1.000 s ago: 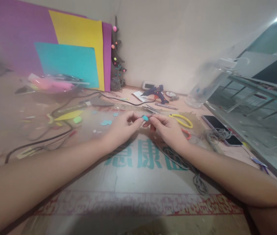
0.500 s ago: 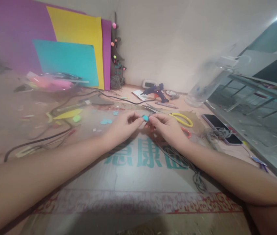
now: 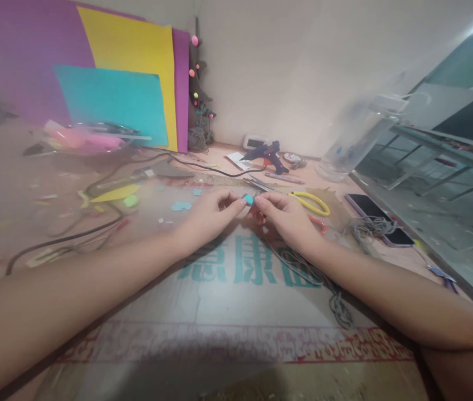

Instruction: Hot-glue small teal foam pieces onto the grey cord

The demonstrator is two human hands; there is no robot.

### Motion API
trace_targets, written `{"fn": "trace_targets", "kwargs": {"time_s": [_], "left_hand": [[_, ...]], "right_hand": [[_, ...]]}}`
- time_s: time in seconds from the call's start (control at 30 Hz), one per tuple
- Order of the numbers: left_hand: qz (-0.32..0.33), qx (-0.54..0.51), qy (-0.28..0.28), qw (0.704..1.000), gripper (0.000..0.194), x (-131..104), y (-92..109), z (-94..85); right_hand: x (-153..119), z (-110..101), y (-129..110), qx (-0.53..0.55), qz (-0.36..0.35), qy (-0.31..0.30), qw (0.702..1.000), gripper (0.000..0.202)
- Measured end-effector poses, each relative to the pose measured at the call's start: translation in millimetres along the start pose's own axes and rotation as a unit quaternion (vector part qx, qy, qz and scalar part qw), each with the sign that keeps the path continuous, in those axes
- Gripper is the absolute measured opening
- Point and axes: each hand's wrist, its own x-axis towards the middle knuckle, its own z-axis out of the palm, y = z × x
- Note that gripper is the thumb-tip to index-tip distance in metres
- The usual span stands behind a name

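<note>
Between the fingertips of both hands is a small, rounded teal piece (image 3: 248, 199), which looks like cut foam or felt. My left hand (image 3: 219, 207) pinches its left side between thumb and index finger. From the right, my right hand (image 3: 280, 211) closes thumb and index finger on its other edge; its lower fingers are curled and partly hidden. A tangle of grey cord (image 3: 297, 267) runs from beneath my right hand toward the near right. Teal flower-shaped cutouts (image 3: 181, 206) lie left of the hands. Scissors with yellow handles (image 3: 309, 204) and an orange-red handle (image 3: 318, 224) lie just beyond my right hand.
A dark blue glue gun (image 3: 276, 157) with a black cable stands at the back. Coloured sheets (image 3: 115, 106) lean on the wall. A clear plastic container (image 3: 347, 145) and a phone (image 3: 380, 220) are on the right. Scraps and a pink item in plastic (image 3: 98, 139) lie left.
The teal piece has turned slightly in the fingers and shows a rounder face. Both hands stay in nearly the same place.
</note>
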Motion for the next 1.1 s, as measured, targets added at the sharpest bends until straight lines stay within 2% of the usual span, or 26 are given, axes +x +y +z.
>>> {"fn": "trace_targets", "kwargs": {"time_s": [0.1, 0.3, 0.67, 0.9, 1.1], "left_hand": [[0.004, 0.004, 0.006, 1.0, 0.028, -0.4, 0.5, -0.2], [0.011, 0.025, 0.019, 0.999, 0.026, -0.9, 0.0, 1.0], [0.004, 0.036, 0.0, 0.999, 0.024, -1.1, -0.8, 1.1], [0.003, 0.028, 0.014, 1.0, 0.026, -1.0, 1.7, 0.8], [-0.003, 0.017, 0.021, 1.0, 0.025, -1.1, 2.0, 0.1]], "right_hand": [[0.2, -0.1, 1.1, 0.02, -0.009, 0.005, 1.0, 0.043], [-0.1, 3.9, 1.5, 0.068, 0.009, -0.023, 0.997, 0.034], [-3.9, 5.7, -4.0, 0.014, 0.02, -0.017, 1.0, 0.033], [-2.2, 2.8, -3.8, -0.022, -0.027, -0.012, 0.999, 0.042], [-0.6, 1.5, 1.2, 0.017, -0.012, -0.002, 1.0, 0.033]]}}
